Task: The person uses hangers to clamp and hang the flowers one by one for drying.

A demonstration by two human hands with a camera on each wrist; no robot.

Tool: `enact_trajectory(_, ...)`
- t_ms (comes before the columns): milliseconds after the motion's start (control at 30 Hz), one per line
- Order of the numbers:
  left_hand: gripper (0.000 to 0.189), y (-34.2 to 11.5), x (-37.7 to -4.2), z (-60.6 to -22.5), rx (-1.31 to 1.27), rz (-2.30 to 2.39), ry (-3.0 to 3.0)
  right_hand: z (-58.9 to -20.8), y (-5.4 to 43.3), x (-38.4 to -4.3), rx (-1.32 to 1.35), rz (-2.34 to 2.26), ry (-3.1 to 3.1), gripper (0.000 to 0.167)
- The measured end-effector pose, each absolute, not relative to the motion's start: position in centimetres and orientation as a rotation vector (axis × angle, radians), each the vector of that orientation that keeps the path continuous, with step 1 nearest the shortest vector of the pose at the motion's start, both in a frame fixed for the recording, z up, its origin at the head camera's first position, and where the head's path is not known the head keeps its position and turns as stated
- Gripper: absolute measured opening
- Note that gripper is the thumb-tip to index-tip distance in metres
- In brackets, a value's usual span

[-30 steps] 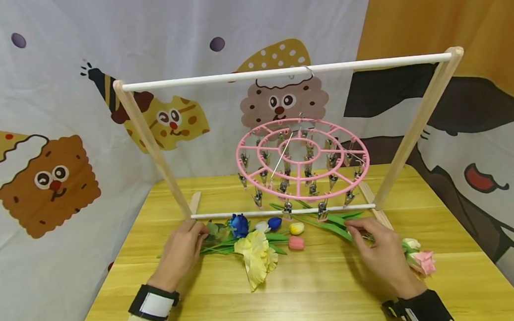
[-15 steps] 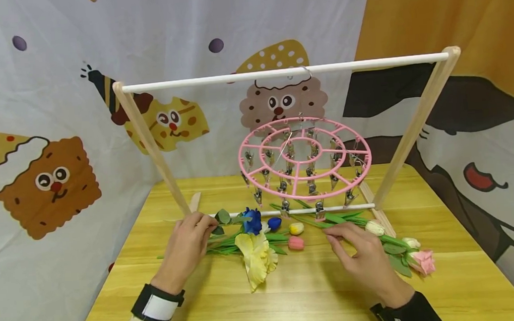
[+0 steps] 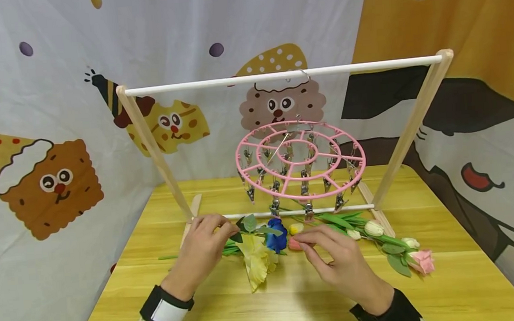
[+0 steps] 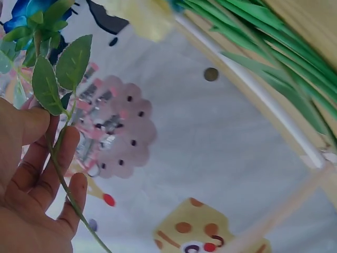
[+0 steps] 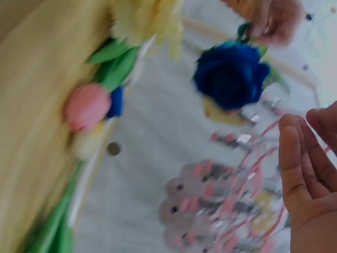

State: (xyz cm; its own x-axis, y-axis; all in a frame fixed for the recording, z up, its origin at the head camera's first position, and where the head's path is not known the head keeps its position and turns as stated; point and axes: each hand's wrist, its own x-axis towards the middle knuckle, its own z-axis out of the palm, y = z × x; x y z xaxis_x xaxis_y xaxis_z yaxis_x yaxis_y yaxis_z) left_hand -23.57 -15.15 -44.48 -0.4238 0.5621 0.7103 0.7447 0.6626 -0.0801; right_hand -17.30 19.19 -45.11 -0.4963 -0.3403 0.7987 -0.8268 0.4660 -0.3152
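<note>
My left hand pinches the leafy green stem of a blue rose between thumb and fingers. The bloom hangs just above the table, beside a ruffled yellow flower. In the right wrist view the blue rose faces my right hand, whose fingers are extended with nothing between them. In the head view my right hand hovers close to a pink tulip, partly covering it. A yellow tulip lies right behind.
A pink round clip hanger with several metal clips hangs low over the flowers. It hooks on the white rod of a wooden frame. White tulips and a pink rose lie at the right.
My left hand has lifted the blue rose and carried it right. My right hand has moved left, away from the flowers at the right, where more white tulips now show.
</note>
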Motion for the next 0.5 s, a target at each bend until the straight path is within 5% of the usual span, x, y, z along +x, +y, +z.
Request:
enact_trajectory(133,0.021,-13.9,-22.8,-43.9,-1.056,-0.291,-2.127,-43.9,17.3,-16.9,1.002,0.904,-2.039,0.017)
enact_trajectory(300,0.026,-12.4,-22.2,-43.5,-1.113,-0.256,-2.088,-43.1,15.7,-16.9,0.963,0.726,-2.176,0.039)
enact_trajectory(500,0.029,-10.7,-21.8,-43.6,-1.163,-0.269,-1.964,-43.4,14.9,-17.1,0.886,0.569,-2.289,0.037)
